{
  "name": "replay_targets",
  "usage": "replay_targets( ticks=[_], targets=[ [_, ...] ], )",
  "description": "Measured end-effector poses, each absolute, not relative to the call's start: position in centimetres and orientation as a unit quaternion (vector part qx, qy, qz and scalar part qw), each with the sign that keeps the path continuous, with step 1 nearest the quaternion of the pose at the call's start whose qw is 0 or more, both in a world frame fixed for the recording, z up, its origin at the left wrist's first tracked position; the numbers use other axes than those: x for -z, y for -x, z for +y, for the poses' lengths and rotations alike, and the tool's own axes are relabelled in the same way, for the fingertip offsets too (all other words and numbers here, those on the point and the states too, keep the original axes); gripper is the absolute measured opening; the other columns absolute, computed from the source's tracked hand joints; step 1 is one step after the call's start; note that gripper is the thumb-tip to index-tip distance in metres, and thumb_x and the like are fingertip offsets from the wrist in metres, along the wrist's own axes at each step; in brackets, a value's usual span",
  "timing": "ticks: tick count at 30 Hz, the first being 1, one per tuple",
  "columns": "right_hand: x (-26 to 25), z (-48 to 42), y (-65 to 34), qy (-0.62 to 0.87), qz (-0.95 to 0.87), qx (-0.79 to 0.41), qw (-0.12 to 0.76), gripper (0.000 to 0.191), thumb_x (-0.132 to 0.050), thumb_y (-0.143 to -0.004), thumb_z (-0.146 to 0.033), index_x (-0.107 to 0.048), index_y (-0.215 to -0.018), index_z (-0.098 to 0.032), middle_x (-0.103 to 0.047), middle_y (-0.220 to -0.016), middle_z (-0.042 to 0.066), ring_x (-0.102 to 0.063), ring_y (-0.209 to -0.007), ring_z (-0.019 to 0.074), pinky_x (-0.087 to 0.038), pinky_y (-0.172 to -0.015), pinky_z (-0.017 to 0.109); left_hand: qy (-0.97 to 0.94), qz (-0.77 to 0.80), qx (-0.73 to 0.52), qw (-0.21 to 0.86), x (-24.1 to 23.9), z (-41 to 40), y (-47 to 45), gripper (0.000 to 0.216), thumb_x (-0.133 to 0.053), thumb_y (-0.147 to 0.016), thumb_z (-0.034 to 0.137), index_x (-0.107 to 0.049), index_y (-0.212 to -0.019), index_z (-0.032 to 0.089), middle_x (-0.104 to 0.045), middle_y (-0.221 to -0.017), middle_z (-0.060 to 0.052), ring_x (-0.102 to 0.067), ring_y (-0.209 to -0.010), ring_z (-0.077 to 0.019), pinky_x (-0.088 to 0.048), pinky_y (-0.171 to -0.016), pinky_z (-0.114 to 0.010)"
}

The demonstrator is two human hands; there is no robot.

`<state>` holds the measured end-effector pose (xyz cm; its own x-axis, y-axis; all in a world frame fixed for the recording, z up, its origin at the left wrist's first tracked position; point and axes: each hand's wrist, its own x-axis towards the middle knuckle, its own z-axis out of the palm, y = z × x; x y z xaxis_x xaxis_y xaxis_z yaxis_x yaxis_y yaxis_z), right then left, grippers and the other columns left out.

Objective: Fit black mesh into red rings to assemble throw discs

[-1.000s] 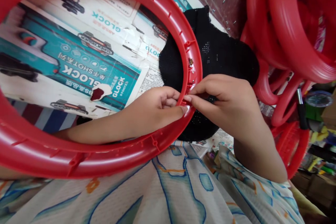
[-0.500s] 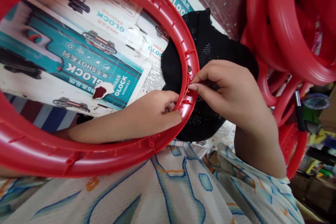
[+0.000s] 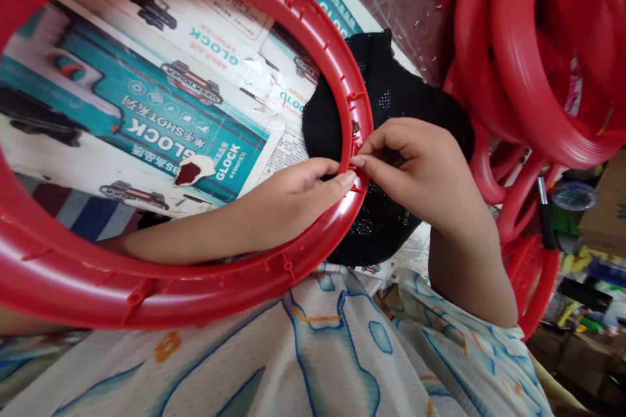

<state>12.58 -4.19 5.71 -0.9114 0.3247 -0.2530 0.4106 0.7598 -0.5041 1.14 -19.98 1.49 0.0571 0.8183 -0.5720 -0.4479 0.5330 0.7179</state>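
A large red plastic ring fills the left of the view, tilted over my lap. My left hand reaches through the ring from inside and grips its right rim with the thumb pressed on the inner edge. My right hand is outside the ring, fingers pinched at the same spot on the rim, over a piece of black mesh net. The two hands' fingertips touch at the rim. The net lies behind the ring and under my right hand.
Flattened printed cardboard with teal toy-gun boxes covers the surface behind the ring. A stack of more red rings hangs or leans at the right. My patterned clothing fills the bottom. Clutter and a cardboard box sit at far right.
My left hand slid up along the rim until its thumb met my right fingertips. My right hand rose from the lower rim a second ago and holds near the same notch.
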Motion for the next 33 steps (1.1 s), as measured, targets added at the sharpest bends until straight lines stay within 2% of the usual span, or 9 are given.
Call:
replay_targets(
  ticks=[3,8,14,17,21,28,33],
  targets=[
    [-5.8,-4.3,-12.5,-0.198,0.933,0.292,0.076,0.009,-0.066,-0.087,-0.022,-0.066,-0.078,-0.018,-0.064,-0.074,0.000,-0.057,-0.068,0.0127,-0.043,-0.065,0.028,-0.125,0.537,-0.455,0.699,-1.8,-19.1,-1.3,0.020,-0.062,-0.088,0.034,-0.063,-0.097,0.015,-0.064,-0.077,0.003,-0.057,-0.065,-0.0072,-0.043,-0.058,-0.017],
    [-6.3,-4.6,-12.7,-0.205,0.929,0.299,0.070,0.010,-0.066,-0.086,-0.022,-0.067,-0.077,-0.019,-0.065,-0.073,-0.001,-0.056,-0.065,0.0120,-0.043,-0.064,0.027,-0.094,0.543,-0.461,0.695,-1.8,-18.6,-2.0,0.012,-0.064,-0.079,0.021,-0.058,-0.088,0.015,-0.062,-0.070,0.004,-0.056,-0.059,-0.0071,-0.043,-0.053,-0.017],
    [-6.9,-4.8,-12.9,-0.206,0.934,0.288,0.038,0.009,-0.070,-0.085,-0.023,-0.068,-0.078,-0.019,-0.067,-0.074,-0.001,-0.061,-0.069,0.0132,-0.044,-0.066,0.028,-0.133,0.539,-0.446,0.703,-2.3,-19.3,-1.6,0.022,-0.060,-0.077,0.023,-0.058,-0.098,0.019,-0.056,-0.061,0.008,-0.052,-0.048,-0.0072,-0.038,-0.044,-0.017],
    [-7.0,-4.7,-12.9,-0.162,0.940,0.293,0.057,0.008,-0.064,-0.089,-0.017,-0.066,-0.081,-0.019,-0.068,-0.079,0.000,-0.062,-0.074,0.0135,-0.045,-0.067,0.027,-0.161,0.536,-0.410,0.721,-2.3,-19.4,-1.3,0.020,-0.059,-0.074,0.023,-0.057,-0.093,0.019,-0.056,-0.060,0.007,-0.049,-0.046,-0.0070,-0.036,-0.042,-0.017],
    [-6.5,-4.7,-12.8,-0.107,0.945,0.308,0.036,0.010,-0.058,-0.090,-0.012,-0.063,-0.083,-0.018,-0.066,-0.081,0.001,-0.060,-0.073,0.0134,-0.045,-0.068,0.028,-0.174,0.524,-0.399,0.732,-1.6,-19.5,-1.1,0.019,-0.057,-0.069,0.026,-0.056,-0.086,0.019,-0.063,-0.068,0.003,-0.054,-0.052,-0.0097,-0.039,-0.047,-0.020],
    [-6.1,-5.4,-12.4,-0.071,0.964,0.256,0.027,0.017,-0.046,-0.088,-0.008,-0.060,-0.082,-0.016,-0.064,-0.083,0.006,-0.059,-0.079,0.0175,-0.047,-0.076,0.033,-0.252,0.560,-0.375,0.694,-1.1,-20.1,-1.1,0.019,-0.053,-0.075,0.032,-0.059,-0.089,0.020,-0.061,-0.067,0.002,-0.051,-0.053,-0.0107,-0.034,-0.045,-0.021],
    [-6.4,-5.5,-11.9,-0.111,0.956,0.261,0.080,0.014,-0.047,-0.090,-0.012,-0.058,-0.082,-0.015,-0.064,-0.086,0.008,-0.059,-0.081,0.0188,-0.046,-0.076,0.033,-0.272,0.566,-0.381,0.679,-1.3,-20.3,-1.1,0.016,-0.053,-0.080,0.030,-0.061,-0.090,0.020,-0.055,-0.062,0.004,-0.047,-0.052,-0.0097,-0.032,-0.045,-0.020]
  ],
)
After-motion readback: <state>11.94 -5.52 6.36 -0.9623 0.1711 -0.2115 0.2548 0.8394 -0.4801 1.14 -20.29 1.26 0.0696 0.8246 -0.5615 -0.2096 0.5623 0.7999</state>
